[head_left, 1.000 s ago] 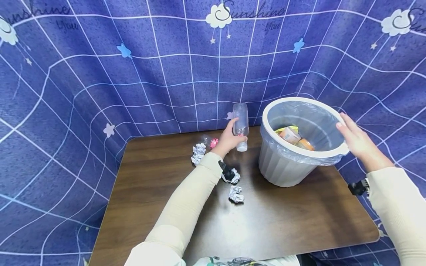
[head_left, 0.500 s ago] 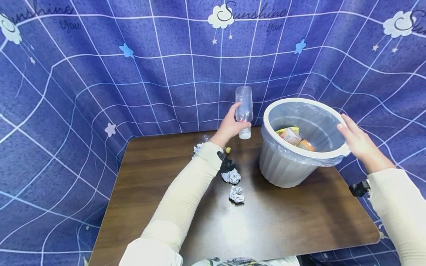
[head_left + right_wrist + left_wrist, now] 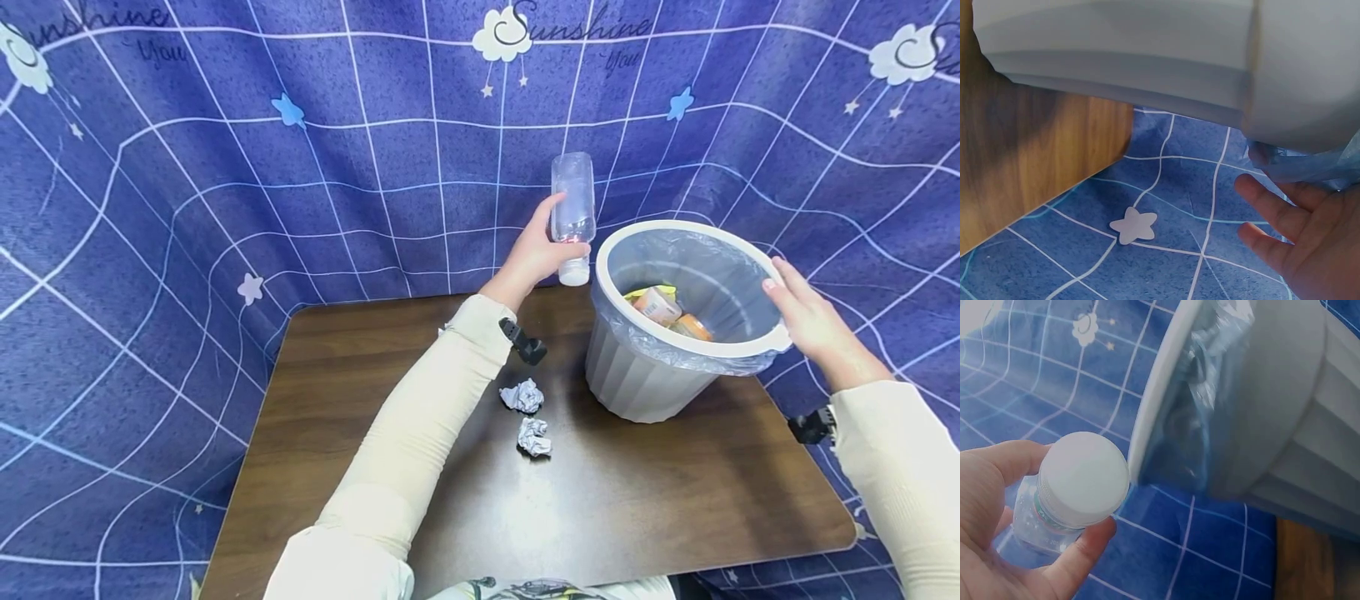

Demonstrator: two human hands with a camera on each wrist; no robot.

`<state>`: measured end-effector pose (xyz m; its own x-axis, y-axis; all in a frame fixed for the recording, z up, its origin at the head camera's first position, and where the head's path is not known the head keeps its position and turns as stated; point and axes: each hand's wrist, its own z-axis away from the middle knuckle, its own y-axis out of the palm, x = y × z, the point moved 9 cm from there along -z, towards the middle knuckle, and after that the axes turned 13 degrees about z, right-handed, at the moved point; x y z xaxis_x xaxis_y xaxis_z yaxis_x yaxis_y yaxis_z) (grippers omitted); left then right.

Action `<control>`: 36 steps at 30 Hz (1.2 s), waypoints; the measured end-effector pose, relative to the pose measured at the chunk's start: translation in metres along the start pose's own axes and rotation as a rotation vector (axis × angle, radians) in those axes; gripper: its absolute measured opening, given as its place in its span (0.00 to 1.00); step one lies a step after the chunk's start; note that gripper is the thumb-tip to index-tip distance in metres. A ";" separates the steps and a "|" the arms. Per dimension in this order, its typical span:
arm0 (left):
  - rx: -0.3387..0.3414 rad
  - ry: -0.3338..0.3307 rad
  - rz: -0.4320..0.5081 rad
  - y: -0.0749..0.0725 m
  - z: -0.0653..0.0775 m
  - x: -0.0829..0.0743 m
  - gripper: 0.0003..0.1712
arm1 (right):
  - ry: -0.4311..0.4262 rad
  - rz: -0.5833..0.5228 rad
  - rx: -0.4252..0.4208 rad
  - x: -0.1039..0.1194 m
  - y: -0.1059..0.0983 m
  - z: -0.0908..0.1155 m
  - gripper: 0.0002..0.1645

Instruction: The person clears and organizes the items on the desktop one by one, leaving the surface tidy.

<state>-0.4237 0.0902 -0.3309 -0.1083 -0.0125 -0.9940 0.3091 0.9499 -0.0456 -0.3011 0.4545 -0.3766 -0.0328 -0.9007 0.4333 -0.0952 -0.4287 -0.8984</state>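
A clear plastic bottle (image 3: 572, 185) is held upside down in my left hand (image 3: 531, 260), above the table's back edge and just left of the bin. Its white cap (image 3: 1085, 475) points down, with the thumb and fingers around the bottle's neck end. The grey waste bin (image 3: 637, 383) has a white rim and a clear liner; a yellow wrapper, a pale labelled container (image 3: 658, 305) and an orange item (image 3: 692, 327) lie inside. My right hand (image 3: 813, 325) rests against the bin's right rim, its fingers extended beside the liner (image 3: 1310, 167).
Two crumpled paper balls, one (image 3: 522, 397) behind the other (image 3: 534, 437), lie on the brown wooden table (image 3: 337, 400) left of the bin. My left sleeve covers part of the tabletop. A blue patterned curtain (image 3: 375, 183) hangs behind and at the sides.
My left hand has lifted the bottle up and to the right, closer to the bin's rim. The right hand and the bin have stayed in place.
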 end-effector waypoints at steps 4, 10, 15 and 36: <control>0.020 0.004 -0.007 0.012 0.001 -0.010 0.54 | -0.001 0.002 0.001 -0.002 0.001 0.000 0.39; 0.038 0.012 -0.022 0.029 0.004 -0.021 0.54 | -0.005 -0.009 0.000 -0.002 0.001 0.000 0.39; 0.046 0.037 -0.024 0.043 0.005 -0.028 0.54 | -0.002 -0.008 -0.003 -0.004 0.000 0.000 0.39; 0.177 0.096 -0.049 0.089 0.019 -0.042 0.51 | -0.008 -0.023 -0.009 0.000 0.001 -0.001 0.39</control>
<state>-0.3734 0.1692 -0.2955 -0.2139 -0.0191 -0.9767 0.4617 0.8791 -0.1183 -0.3019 0.4541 -0.3773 -0.0226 -0.8910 0.4534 -0.1043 -0.4489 -0.8875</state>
